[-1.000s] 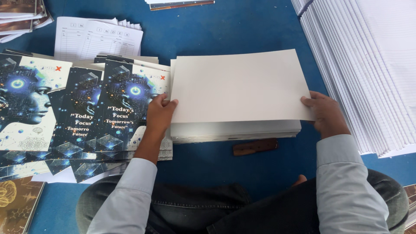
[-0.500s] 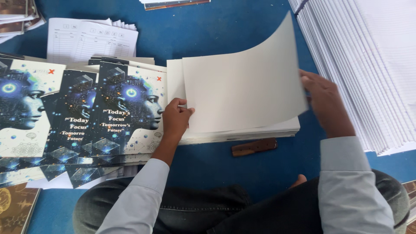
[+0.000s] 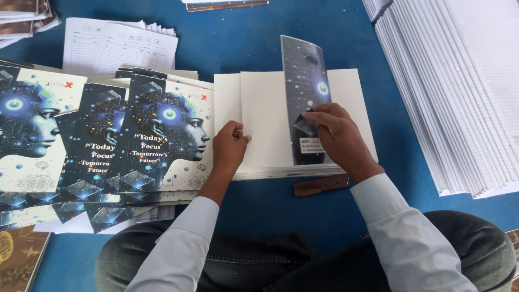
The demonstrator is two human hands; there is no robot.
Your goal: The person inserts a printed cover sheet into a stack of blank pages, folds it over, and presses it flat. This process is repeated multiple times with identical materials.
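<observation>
A printed cover sheet (image 3: 304,86) is held on edge above the stack of blank sheets (image 3: 265,124) at the middle of the blue surface (image 3: 254,43), pinched near its lower part between thumb and fingers of the right hand (image 3: 332,132). The stack is steadied by the left hand (image 3: 230,147), its fingers curled together on the top sheet. To the left, finished printed covers (image 3: 162,140) are fanned out face up; many blank sheets seem left. Ruled paper (image 3: 459,92) is piled to the right, well apart.
</observation>
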